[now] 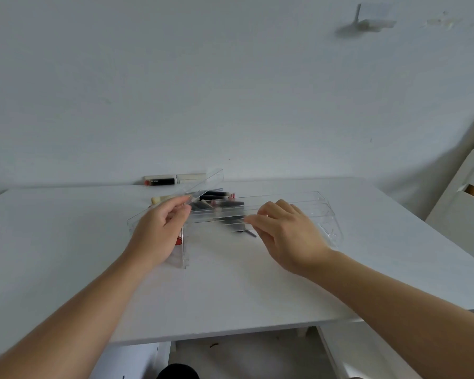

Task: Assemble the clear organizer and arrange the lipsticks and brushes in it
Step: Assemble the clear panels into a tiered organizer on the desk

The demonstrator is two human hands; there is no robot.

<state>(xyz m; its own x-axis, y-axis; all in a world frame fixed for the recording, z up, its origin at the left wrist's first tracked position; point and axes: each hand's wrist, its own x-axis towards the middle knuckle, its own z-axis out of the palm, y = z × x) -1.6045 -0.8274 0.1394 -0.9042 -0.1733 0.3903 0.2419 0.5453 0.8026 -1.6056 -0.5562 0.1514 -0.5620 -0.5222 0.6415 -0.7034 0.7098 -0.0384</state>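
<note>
A long clear organizer tray [320,212] lies across the middle of the white table [230,296]. My left hand [159,231] pinches a clear flat panel [207,181] that slants up and back over the tray's left part. My right hand [288,233] hovers at the tray's front wall with fingers loosely curled, and I cannot tell whether it touches. Dark lipsticks and brushes [219,205] lie behind and under the tray, blurred through the plastic. A red-tipped lipstick [179,240] shows beside a clear upright piece [185,250] under my left hand.
A black lipstick tube [159,181] and a white box [190,177] lie at the table's back edge against the wall. A pale brush handle [160,199] lies left of the pile. A white chair [465,198] stands at the right.
</note>
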